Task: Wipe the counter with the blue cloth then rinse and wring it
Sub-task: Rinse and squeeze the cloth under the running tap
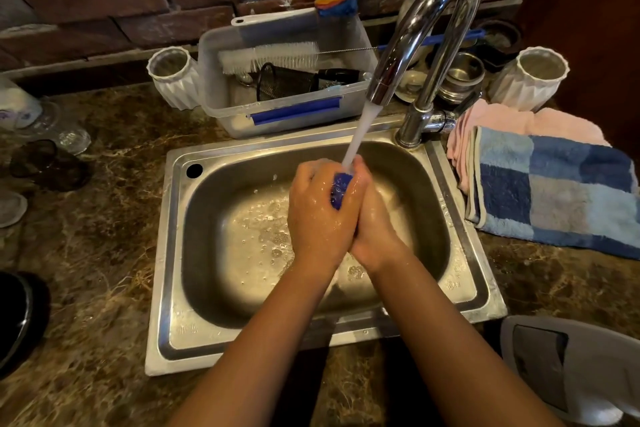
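Steel sink (460, 246) set in brown marbled worktop (104, 253); curved chrome tap (426, 28) runs white stream onto hands. Clear plastic tub (221, 87) of brushes behind, blue checked towel (554, 191) right. Left hand (320, 215) and right hand (372, 218) clasp wadded blue cloth (339, 189), fingers curled tight; only wet dark-blue strip shows between them, above basin.

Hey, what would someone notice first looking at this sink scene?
Both hands, left hand and right hand, squeeze a blue cloth under the water stream from the chrome faucet, over the steel sink. A blue checkered towel lies on the counter to the right.
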{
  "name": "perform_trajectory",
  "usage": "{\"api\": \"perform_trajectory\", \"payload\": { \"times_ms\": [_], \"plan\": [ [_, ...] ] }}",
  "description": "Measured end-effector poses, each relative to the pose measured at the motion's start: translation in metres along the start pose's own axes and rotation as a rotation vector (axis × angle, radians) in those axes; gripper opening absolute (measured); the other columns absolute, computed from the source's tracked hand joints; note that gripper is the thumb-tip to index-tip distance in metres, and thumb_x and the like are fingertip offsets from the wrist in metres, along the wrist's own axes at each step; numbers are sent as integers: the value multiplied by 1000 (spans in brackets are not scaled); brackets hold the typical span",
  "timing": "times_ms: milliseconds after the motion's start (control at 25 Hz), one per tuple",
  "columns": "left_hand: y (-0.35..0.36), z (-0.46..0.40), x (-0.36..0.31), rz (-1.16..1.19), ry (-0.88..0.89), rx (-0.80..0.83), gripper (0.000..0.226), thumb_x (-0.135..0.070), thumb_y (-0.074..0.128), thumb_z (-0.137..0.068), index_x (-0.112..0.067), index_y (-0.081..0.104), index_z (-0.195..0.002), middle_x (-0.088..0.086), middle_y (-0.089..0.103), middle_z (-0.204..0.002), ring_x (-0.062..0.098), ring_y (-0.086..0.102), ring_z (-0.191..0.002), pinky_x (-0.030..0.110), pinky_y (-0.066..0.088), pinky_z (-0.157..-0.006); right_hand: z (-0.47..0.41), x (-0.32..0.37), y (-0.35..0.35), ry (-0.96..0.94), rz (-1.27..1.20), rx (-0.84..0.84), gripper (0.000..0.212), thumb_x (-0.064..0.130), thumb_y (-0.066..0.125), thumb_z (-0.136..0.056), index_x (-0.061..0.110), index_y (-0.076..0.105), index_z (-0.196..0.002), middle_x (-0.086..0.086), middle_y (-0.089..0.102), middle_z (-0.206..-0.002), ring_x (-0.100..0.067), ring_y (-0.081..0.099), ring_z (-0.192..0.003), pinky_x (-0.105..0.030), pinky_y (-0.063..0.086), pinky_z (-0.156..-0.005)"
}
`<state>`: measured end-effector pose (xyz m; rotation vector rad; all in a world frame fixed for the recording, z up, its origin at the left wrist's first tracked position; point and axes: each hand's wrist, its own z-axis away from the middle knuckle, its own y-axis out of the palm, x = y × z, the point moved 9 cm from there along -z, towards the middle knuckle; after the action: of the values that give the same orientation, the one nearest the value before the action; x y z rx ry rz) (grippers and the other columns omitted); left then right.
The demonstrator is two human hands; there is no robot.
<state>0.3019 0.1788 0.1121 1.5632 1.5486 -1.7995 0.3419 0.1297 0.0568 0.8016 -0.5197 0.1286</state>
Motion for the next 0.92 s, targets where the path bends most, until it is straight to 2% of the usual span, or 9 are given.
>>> {"api": "perform_trajectory", "payload": {
  "times_ms": [120,200,320,400,440,520,640,760,920],
  "plan": [
    [0,-13,11,-18,-91,-17,30,-41,50,-90,-16,63,-97,4,61,-100,16,59,-86,23,48,-68,-3,5,-8,-180,358,-178,41,49,34,-94,21,62,-103,-5,66,-88,-18,65,-88,-34,53,-78],
    [6,-18,10,16,-160,42,26,-35,49,-92,-16,62,-82,4,62,-78,17,59,-72,25,45,-60,4,22,-9,-289,582,-260,39,49,32,-95,25,63,-91,-5,66,-81,-20,64,-79,-38,50,-70],
    [18,-19,38,398,-588,81,25,-26,48,-93,-15,56,-71,0,52,-65,12,48,-58,24,40,-56,19,45,4,-511,874,-260,24,35,35,-98,29,53,-81,2,61,-76,-16,62,-75,-41,54,-72],
    [25,-14,61,597,-854,114,20,-18,51,-91,-13,54,-71,4,51,-68,15,50,-61,26,44,-61,30,44,18,-650,935,-203,11,23,41,-96,29,48,-90,-2,61,-91,-17,63,-86,-42,56,-80],
    [24,-14,65,634,-869,111,17,-15,53,-88,-11,55,-72,7,55,-73,19,54,-66,28,47,-65,31,39,20,-677,899,-162,17,15,45,-94,32,46,-98,-4,59,-103,-17,61,-95,-41,55,-83],
    [16,-15,55,779,-707,9,9,-14,52,-85,-10,61,-82,12,62,-90,24,61,-83,29,52,-74,25,38,15,-594,575,-92,41,2,46,-88,34,44,-115,-4,54,-119,-17,59,-105,-32,56,-84],
    [-6,2,3,559,-213,-71,12,-22,47,-85,-24,58,-89,5,56,-109,14,56,-100,15,48,-80,9,31,13,-242,53,-24,17,24,46,-93,21,61,-100,-4,64,-93,-10,66,-77,-22,55,-64],
    [-7,-3,-13,175,44,-94,9,-35,50,-83,-29,54,-88,-1,51,-106,15,51,-100,17,43,-83,3,17,16,-101,68,-9,32,39,41,-95,16,62,-88,1,62,-74,-8,63,-68,-22,53,-60],
    [-1,-24,-1,294,-45,-33,16,-17,46,-94,-22,52,-79,9,53,-90,8,52,-78,11,42,-67,-3,25,7,-250,447,-188,19,19,41,-96,12,58,-102,-3,60,-81,-16,60,-79,-29,49,-68]
  ]
}}
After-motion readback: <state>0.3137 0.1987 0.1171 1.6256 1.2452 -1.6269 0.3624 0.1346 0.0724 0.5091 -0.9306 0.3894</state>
